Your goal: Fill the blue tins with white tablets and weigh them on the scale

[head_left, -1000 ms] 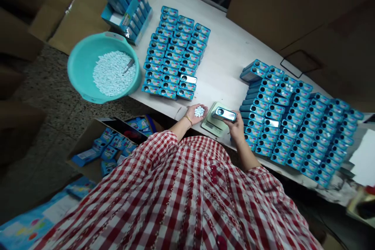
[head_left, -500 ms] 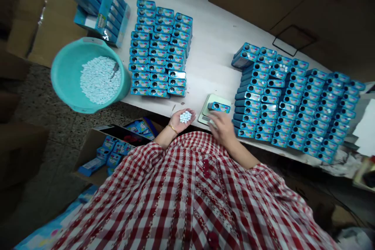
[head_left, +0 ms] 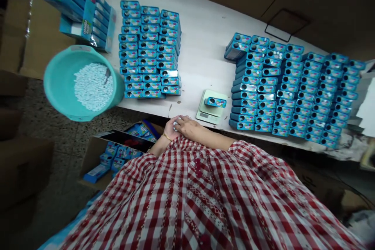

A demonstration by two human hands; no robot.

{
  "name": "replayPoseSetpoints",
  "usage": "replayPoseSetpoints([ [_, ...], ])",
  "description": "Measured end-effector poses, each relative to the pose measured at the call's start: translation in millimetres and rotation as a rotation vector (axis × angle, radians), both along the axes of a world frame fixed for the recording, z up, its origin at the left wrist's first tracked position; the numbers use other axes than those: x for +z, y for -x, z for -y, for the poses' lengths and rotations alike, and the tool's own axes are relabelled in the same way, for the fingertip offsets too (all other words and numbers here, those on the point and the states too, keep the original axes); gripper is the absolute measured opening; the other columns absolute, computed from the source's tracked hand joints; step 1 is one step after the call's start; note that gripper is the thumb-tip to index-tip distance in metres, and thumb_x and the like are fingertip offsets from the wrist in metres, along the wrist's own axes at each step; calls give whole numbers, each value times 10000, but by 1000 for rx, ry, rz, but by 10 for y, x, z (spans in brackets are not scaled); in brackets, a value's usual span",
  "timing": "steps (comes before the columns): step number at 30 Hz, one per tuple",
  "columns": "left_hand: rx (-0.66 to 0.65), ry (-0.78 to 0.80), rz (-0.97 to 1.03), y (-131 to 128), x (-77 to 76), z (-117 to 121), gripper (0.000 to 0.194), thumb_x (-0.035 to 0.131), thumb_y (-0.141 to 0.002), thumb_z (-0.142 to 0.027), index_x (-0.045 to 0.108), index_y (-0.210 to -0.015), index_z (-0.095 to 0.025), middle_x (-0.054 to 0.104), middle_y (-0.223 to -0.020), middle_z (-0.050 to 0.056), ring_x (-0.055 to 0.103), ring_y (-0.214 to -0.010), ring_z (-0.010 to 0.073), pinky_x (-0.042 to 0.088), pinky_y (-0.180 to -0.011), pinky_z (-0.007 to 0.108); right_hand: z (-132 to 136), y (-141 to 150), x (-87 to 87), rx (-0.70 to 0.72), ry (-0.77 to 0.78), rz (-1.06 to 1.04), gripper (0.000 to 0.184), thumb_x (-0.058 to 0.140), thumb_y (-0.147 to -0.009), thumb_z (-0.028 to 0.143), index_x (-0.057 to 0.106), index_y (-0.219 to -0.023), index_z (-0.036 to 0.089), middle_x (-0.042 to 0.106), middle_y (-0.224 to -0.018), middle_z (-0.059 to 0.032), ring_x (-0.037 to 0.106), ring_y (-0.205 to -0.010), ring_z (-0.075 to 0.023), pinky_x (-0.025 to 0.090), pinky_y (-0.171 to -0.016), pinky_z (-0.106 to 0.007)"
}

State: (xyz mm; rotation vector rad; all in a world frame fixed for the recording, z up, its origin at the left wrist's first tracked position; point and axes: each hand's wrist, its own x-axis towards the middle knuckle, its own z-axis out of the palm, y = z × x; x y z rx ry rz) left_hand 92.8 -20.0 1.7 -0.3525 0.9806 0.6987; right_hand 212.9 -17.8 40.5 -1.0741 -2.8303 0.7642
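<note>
At the table's front edge my left hand (head_left: pixel 169 129) is cupped under small white pellets (head_left: pixel 175 123), which show only in part. My right hand (head_left: pixel 187 125) lies over that palm with bent fingers at the pellets; what its fingertips hold is hidden. On a pale kitchen scale (head_left: pixel 209 117), to the right of both hands, sits one small blue box (head_left: pixel 216 102) with a dark round hole on top. A turquoise tub (head_left: pixel 54 86) on the left holds a heap of the same white pellets (head_left: pixel 93 88) with a scoop-like thing stuck in it.
Rows of blue boxes (head_left: pixel 148 54) stand left of the scale on the white table (head_left: pixel 199 47), and a larger block of blue boxes (head_left: pixel 281 93) stands right. A display carton (head_left: pixel 88 15) is behind the tub. Below, an open carton (head_left: pixel 90 152) holds blue packs.
My right hand has left the box on the scale and moved left onto the pellets in my left palm. The view has shifted slightly.
</note>
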Motion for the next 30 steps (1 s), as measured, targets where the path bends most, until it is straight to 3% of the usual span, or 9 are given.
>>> replayPoseSetpoints([
  [6, -30, 32, -11, -84, -4, -26, 225, 429, -803, -189, 619, -696, -135, 676, -777, 86, 635, -891, 204, 462, -873, 351, -1, -108, 9, -70, 61, -71, 183, 428, -847, 87, 586, -909, 153, 620, -973, -70, 535, -974, -173, 469, -818, -296],
  [11, 28, 28, -5, -188, -17, -108, 236, 413, -812, -144, 603, -675, -123, 634, -619, 43, 624, -612, 126, 511, -704, 264, -37, -309, -34, -157, 79, -203, 154, 481, -835, 125, 594, -932, 164, 624, -943, -63, 567, -890, -157, 483, -768, -268],
  [13, 65, 2, 4, -251, 2, -168, 229, 415, -809, -133, 600, -674, -125, 628, -603, 38, 614, -584, 118, 513, -669, 254, -98, -466, -51, -245, 72, -275, 169, 470, -847, 156, 584, -971, 169, 618, -961, -65, 564, -902, -148, 478, -791, -273],
  [18, 58, -39, 1, -347, 62, -317, 210, 425, -797, -152, 598, -681, -128, 675, -733, 107, 652, -779, 200, 508, -777, 370, -312, -978, -95, -613, -4, -455, 176, 487, -831, 205, 591, -968, 168, 616, -878, -62, 575, -832, -150, 485, -736, -289],
  [22, 63, -46, -9, -343, 66, -344, 212, 424, -792, -148, 597, -670, -125, 676, -736, 113, 653, -789, 199, 501, -800, 375, -390, -1203, -152, -640, -37, -319, 199, 475, -829, 181, 609, -974, 161, 615, -898, -74, 574, -851, -157, 482, -764, -289],
  [30, 94, -18, -35, -285, 74, -329, 198, 432, -798, -160, 593, -685, -131, 668, -722, 99, 650, -790, 193, 511, -787, 371, -358, -1223, -118, -648, -144, -175, 236, 431, -870, 222, 632, -991, 194, 624, -968, -74, 573, -895, -168, 484, -766, -293],
])
